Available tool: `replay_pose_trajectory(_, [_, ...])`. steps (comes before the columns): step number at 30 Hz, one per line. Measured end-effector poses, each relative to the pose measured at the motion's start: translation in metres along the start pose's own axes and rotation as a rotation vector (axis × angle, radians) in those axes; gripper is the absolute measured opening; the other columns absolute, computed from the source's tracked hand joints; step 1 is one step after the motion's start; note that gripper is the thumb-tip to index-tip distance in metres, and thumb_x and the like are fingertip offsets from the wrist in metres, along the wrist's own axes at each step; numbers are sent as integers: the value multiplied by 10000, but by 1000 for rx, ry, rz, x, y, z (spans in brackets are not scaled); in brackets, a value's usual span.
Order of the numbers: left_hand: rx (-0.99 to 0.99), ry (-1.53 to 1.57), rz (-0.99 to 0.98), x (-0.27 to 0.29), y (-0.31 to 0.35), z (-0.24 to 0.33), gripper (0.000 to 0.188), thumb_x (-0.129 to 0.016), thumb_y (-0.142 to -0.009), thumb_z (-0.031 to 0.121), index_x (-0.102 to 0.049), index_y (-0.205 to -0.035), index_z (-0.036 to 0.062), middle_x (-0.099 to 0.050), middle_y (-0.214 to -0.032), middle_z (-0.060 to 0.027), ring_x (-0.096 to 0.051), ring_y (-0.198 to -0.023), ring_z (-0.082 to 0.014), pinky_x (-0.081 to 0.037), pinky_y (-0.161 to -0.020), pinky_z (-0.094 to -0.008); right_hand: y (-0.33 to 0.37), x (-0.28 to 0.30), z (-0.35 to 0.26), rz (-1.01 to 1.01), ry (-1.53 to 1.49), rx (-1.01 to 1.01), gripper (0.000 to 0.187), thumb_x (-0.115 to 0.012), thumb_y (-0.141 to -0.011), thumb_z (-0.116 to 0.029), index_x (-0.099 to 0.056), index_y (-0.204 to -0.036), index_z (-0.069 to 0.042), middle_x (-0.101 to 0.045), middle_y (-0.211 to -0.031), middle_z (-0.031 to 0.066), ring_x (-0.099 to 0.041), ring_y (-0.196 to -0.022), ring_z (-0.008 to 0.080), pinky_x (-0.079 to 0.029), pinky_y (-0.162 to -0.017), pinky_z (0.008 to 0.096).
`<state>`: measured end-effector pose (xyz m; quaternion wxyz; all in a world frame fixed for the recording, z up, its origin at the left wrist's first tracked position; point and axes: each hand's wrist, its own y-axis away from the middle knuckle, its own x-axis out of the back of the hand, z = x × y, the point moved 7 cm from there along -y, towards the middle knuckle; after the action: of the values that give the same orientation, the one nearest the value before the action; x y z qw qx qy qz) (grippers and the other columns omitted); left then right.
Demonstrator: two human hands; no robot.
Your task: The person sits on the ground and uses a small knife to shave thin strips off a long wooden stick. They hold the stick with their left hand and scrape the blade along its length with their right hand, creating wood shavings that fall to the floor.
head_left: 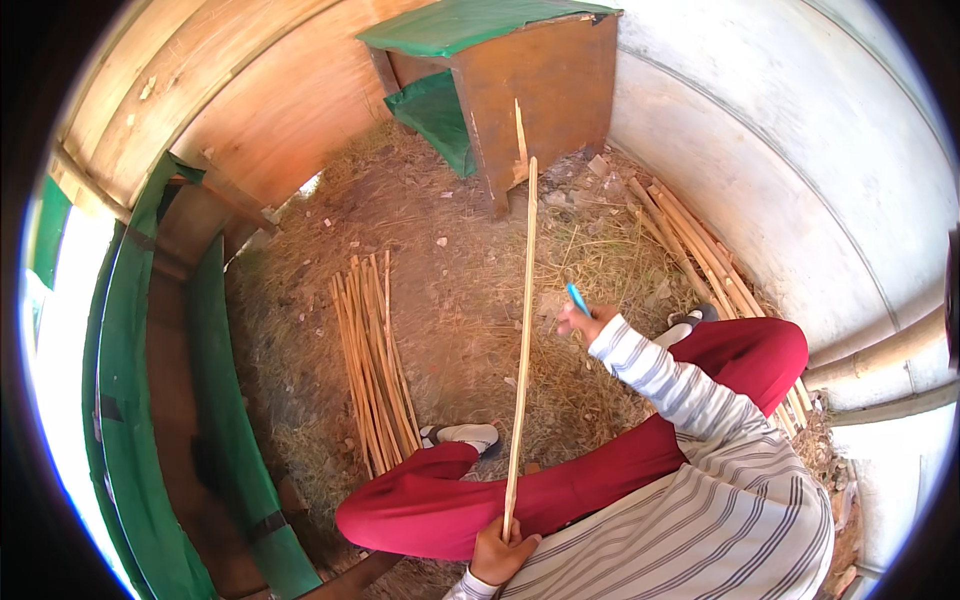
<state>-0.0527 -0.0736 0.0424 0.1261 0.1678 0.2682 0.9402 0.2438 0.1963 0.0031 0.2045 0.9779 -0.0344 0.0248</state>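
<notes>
A long, pale bamboo strip (526,310) rises from my lap and slants slightly right toward the far side. My left hand (500,555) is closed round its near end, close to my body. Out to the right of the strip, my right hand (587,322) is raised with a short, slim blue object (577,298) sticking up from its grip. Whether that blue piece is a handle or a whole tool, I cannot tell. The right fingers are slightly blurred and apart from the strip.
A bundle of thin strips (372,370) lies on the dirt floor to the left. Thicker bamboo pieces (700,245) lie along the white wall at right. Ahead stands a brown wooden desk (545,100) with a green top; a green-covered bench (235,400) lines the left side.
</notes>
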Motion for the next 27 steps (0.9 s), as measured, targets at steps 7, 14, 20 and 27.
replay_pose_trajectory(7, [78, 403, -280, -28, -49, 38, 440, -748, -805, -9, -345, -704, 137, -385, -608, 57, -360, -486, -38, -292, -428, -246, 32, -36, 23, -210, -186, -44, 478, -683, -930, -393, -650, -1164, 22, -730, -925, 108, -432, -465, 37, -353, -411, 214])
replay_pose_trajectory(14, [239, 391, -473, -48, -80, 50, 342, -712, -883, 88, -393, -768, 124, -423, -584, 49, -399, -452, -44, -313, -402, -230, 19, -26, 33, 16, -132, 42, 372, -871, -762, -293, -566, -755, -80, -562, -659, -14, -479, -534, 79, -425, -504, 256])
replay_pose_trajectory(20, [60, 107, -228, -45, -97, 60, 307, -742, -868, 252, -522, -861, 38, -537, -602, -19, -527, -481, -138, -441, -464, -290, 14, -4, 18, 153, -68, 218, 444, -875, -737, -394, -616, -811, -42, -530, -673, -27, -480, -612, 76, -443, -564, 264])
replay_pose_trajectory(27, [-147, -313, 116, -40, -104, 83, 420, -787, -785, 359, -535, -797, 24, -552, -614, -80, -571, -562, -220, -465, -555, -383, 14, 9, 2, 221, 21, 291, 432, -845, -776, -369, -645, -895, -5, -512, -650, -37, -468, -586, 73, -421, -530, 263])
